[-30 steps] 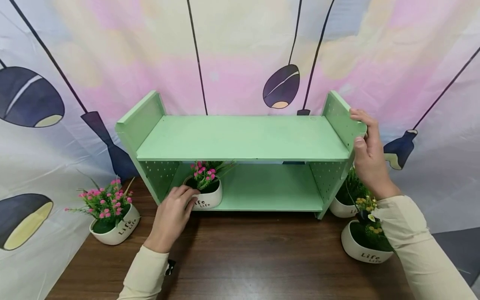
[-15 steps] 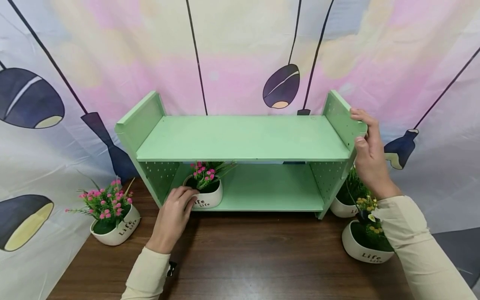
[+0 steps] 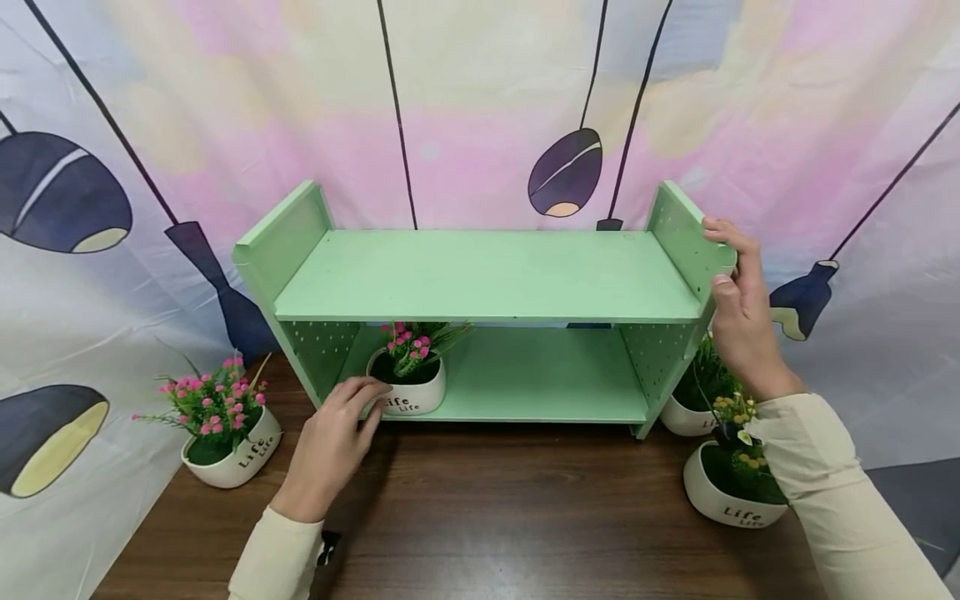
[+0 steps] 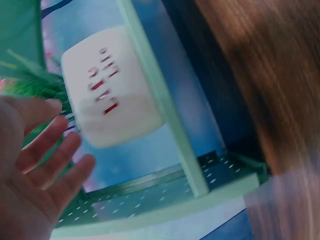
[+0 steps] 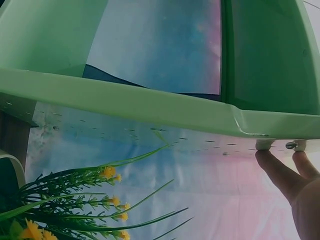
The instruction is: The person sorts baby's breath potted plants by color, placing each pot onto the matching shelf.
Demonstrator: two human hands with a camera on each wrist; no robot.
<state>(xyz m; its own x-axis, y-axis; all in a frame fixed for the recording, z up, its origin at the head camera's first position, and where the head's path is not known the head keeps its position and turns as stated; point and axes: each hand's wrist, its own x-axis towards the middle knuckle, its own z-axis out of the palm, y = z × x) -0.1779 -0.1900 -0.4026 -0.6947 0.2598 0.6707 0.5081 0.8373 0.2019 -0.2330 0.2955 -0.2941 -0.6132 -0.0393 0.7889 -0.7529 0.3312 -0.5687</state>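
Note:
A white pot with pink flowers (image 3: 417,397) stands on the lower level of a green two-level shelf (image 3: 480,275), left of its middle. At the pot's left side is my left hand (image 3: 326,446), whose fingertips overlap the pot in the head view. The left wrist view has the left hand (image 4: 37,170) with fingers spread beside the white pot (image 4: 112,87), gripping nothing. Up at the shelf's right side panel (image 3: 678,221), my right hand (image 3: 742,321) rests its fingers and thumb. Its extended fingertips touch the panel's outer face in the right wrist view.
Another pot with pink flowers (image 3: 232,462) stands on the brown table (image 3: 510,517), left of the shelf. Two more pots stand at the right, one (image 3: 682,417) behind the other (image 3: 731,500), partly behind the right arm. A patterned cloth (image 3: 480,108) hangs behind.
My left hand has drawn back slightly to the left from the pot, and its wrist and sleeve have moved left. The right hand stays on the panel; the pot has hardly moved.

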